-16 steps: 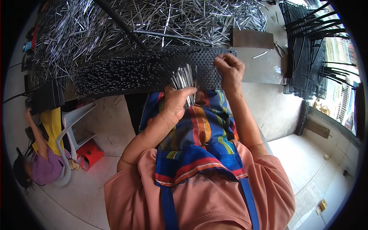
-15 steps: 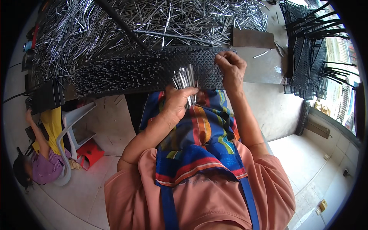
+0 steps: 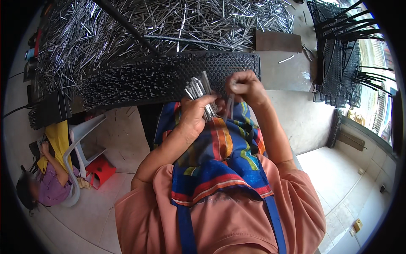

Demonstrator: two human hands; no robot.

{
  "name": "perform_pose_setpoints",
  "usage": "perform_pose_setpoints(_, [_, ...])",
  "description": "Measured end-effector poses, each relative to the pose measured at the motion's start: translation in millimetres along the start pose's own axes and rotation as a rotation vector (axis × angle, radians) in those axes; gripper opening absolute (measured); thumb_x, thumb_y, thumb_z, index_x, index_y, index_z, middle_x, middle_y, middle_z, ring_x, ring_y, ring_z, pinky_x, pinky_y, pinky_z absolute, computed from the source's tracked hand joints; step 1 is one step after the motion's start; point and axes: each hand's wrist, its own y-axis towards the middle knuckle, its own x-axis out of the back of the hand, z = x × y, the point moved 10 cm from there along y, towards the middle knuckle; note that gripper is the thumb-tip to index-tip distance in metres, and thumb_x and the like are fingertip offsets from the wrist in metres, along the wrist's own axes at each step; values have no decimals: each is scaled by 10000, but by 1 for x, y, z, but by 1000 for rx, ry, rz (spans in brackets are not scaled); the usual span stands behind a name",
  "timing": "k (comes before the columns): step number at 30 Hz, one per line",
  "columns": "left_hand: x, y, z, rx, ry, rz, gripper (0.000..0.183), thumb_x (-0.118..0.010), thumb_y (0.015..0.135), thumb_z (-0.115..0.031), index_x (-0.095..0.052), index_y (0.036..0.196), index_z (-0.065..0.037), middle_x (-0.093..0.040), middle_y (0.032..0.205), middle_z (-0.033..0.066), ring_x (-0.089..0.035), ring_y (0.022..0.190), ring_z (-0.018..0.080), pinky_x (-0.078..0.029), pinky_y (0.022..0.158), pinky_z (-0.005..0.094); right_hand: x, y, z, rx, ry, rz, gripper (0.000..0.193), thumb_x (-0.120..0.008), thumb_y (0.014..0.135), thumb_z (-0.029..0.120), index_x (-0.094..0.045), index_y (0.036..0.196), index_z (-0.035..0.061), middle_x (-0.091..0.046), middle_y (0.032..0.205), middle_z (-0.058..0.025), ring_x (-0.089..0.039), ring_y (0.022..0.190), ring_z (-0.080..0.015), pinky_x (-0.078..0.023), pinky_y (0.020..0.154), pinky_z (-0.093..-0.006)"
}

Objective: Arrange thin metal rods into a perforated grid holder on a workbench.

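Observation:
My left hand [image 3: 194, 113] is closed round a bundle of short silver metal rods [image 3: 195, 86], whose upper ends fan out past my thumb. To its right, my right hand [image 3: 248, 88] is closed in a pinch, with a thin metal rod [image 3: 229, 108], smeared by motion, hanging below its fingers. Both hands are over the near edge of a long black board full of holes [image 3: 215, 63]. Many upright rods [image 3: 127, 82] stand in the board's left and middle parts, while bare holes show toward its right end.
Behind the board spreads a large heap of loose metal rods [image 3: 220, 21], crossed by a dark bar [image 3: 127, 26]. A brown plate [image 3: 278, 41] and pliers [image 3: 308, 53] lie at the right. Black mesh racks [image 3: 338, 72] stand further right. Another person [image 3: 53, 182] sits at the left.
My right hand has moved left and nearer from the board's right end, and a thin rod now shows below it. The left hand's bundle has tilted slightly. The other person's arm has drawn back.

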Motion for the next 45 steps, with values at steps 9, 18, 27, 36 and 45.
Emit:
perform_pose_setpoints(9, [-12, -7, -4, -16, 172, 57, 227, -683, 775, 66, -642, 996, 29, -693, 839, 128, -702, 678, 226, -603, 584, 347, 41, -21, 72, 723, -199, -528, 48, -659, 871, -38, -666, 918, -33, -647, 790, -71, -615, 647, -116, -501, 588, -239])
perform_pose_setpoints(18, [-12, -4, -3, 24, 176, 40, 156, -674, 770, 59, -659, 922, 31, -704, 820, 141, -702, 664, 231, -582, 567, 329, 9, -12, 101, 903, -728, -479, 103, -679, 772, -115, -677, 855, -54, -652, 800, -79, -638, 680, -122, -517, 599, -238])
perform_pose_setpoints(27, [-11, -1, 1, 41, 130, 69, 150, -660, 764, 54, -660, 913, 31, -703, 813, 139, -700, 671, 230, -583, 600, 338, 0, 0, 95, 839, -941, -531, 139, -742, 757, -35, -709, 889, -8, -656, 760, -81, -646, 659, -148, -497, 592, -262])
perform_pose_setpoints(36, [-11, 3, 8, 95, 27, 34, 181, -649, 760, 93, -637, 933, 41, -684, 794, 146, -690, 632, 238, -571, 533, 329, -7, 11, 101, 769, -1109, -562, 113, -737, 795, 108, -727, 897, 61, -644, 768, -109, -653, 669, -286, -498, 591, -350])
perform_pose_setpoints(45, [-11, 2, 8, 91, 14, 45, 183, -651, 759, 91, -636, 936, 48, -684, 797, 152, -691, 641, 242, -571, 536, 331, -3, 5, 87, 718, -1116, -598, 212, -662, 859, 54, -692, 1068, 38, -642, 806, -129, -641, 690, -296, -493, 627, -358])
